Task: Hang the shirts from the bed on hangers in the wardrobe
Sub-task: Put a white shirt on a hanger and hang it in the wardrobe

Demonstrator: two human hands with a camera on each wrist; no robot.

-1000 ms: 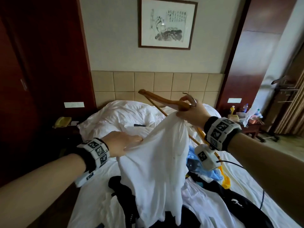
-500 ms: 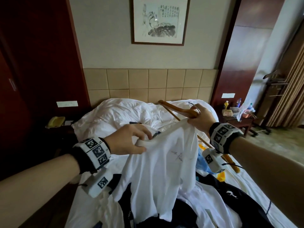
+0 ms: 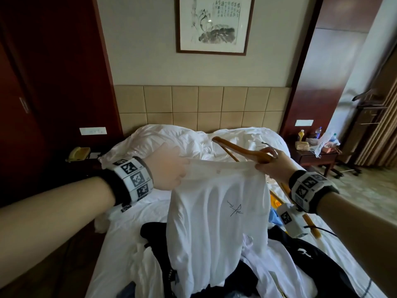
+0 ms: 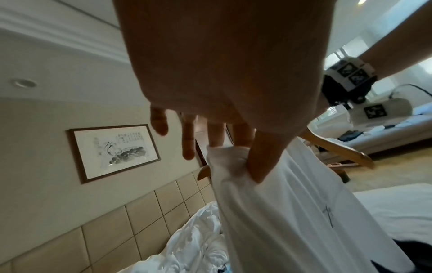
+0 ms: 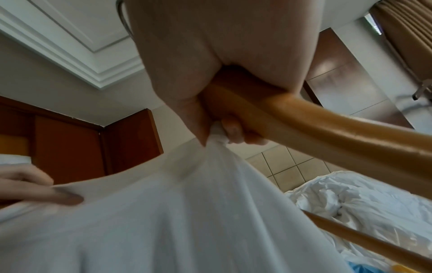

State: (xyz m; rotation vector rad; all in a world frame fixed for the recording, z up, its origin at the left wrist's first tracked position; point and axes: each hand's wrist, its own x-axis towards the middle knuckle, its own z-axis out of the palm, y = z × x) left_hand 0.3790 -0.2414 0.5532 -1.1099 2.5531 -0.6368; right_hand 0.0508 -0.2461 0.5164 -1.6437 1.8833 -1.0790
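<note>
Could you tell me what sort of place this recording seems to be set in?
Probably a hotel bedroom: a bed with rumpled white bedding against a beige tiled headboard, a yellow telephone beside it, and a framed ink painting above.

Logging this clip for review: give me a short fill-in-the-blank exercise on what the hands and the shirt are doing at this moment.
1. The white shirt is held up by ____ hands.
2. Besides the shirt, the right hand grips a wooden ____.
3. On the wall above the bed hangs a framed ____.
4. The left hand pinches the shirt between fingers and ____.

Missing words: both; hanger; picture; thumb
</note>
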